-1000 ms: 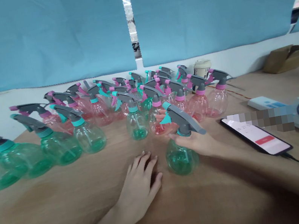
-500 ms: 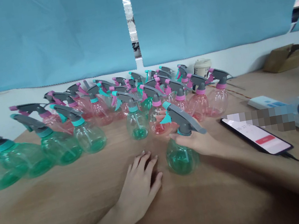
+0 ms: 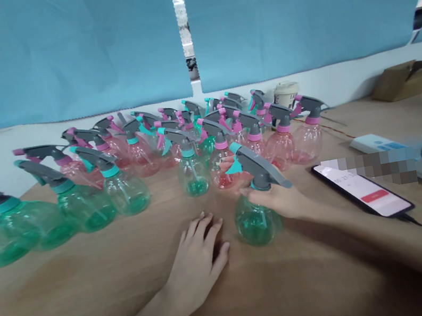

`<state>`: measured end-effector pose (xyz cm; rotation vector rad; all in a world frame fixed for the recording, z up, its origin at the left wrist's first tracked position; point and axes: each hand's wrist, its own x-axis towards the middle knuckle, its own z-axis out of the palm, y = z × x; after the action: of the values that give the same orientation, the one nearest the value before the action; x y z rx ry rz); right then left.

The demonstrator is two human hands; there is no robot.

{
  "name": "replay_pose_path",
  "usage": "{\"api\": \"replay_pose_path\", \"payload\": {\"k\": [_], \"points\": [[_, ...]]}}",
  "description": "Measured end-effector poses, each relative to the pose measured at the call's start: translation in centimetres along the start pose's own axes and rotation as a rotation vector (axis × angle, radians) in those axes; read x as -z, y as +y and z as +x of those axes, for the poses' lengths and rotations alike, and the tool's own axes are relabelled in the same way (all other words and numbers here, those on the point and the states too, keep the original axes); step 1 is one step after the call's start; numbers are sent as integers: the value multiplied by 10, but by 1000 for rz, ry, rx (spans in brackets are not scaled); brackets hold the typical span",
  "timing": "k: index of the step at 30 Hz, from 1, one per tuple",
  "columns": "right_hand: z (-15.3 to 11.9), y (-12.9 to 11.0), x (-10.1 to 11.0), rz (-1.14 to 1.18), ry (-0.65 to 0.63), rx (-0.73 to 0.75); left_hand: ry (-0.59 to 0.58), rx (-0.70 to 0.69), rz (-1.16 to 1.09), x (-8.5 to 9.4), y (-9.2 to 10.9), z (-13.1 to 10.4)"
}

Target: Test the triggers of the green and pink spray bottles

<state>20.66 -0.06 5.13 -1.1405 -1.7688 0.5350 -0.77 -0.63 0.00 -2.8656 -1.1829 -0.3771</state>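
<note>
A round green spray bottle (image 3: 256,220) with a grey and turquoise trigger head stands upright on the wooden table (image 3: 95,290). My right hand (image 3: 274,198) is around its neck, thumb in front and fingers behind, partly hidden by the head. To the left, my left hand (image 3: 196,252) rests palm down on the tabletop with fingers spread, holding nothing. Just behind the held bottle are a clear spray bottle with green at its base (image 3: 193,177) and a pink spray bottle (image 3: 224,169).
Several more pink and green spray bottles crowd the back, and a row of green ones (image 3: 87,205) runs along the left. On the right lie a phone (image 3: 362,189) and a white power strip (image 3: 379,146). A paper cup (image 3: 285,94) and a cardboard box (image 3: 400,80) stand farther back.
</note>
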Motion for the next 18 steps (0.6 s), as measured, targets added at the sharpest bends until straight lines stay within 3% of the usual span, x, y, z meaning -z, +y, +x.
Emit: {"api": "replay_pose_path", "payload": {"k": [18], "points": [[-2, -12, 11, 174, -116, 66, 2, -4, -15, -1, -2, 1]]}}
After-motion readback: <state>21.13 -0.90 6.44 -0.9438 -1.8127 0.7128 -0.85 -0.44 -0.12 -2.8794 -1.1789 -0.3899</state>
